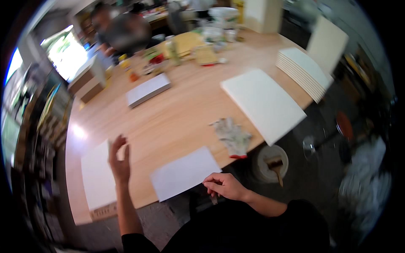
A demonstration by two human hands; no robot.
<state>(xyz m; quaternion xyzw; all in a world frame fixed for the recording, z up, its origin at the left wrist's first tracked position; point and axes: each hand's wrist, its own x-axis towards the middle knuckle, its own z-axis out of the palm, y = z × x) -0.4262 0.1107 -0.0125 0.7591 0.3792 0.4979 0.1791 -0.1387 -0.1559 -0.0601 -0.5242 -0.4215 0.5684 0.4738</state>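
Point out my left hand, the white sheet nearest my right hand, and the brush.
Left hand (121, 166): head view, middle of the hand.
White sheet (184, 174): head view, middle of its upper face.
Brush (275, 163): head view, its dark head.

A plain white sheet (183, 173) lies flat and uncreased at the near edge of the worktop (173, 122), its long sides slanting up toward the right. Well apart to its left, a flat white slab (97, 173) with a brownish near end lies lengthwise at the near left corner, its long side running away from the edge.
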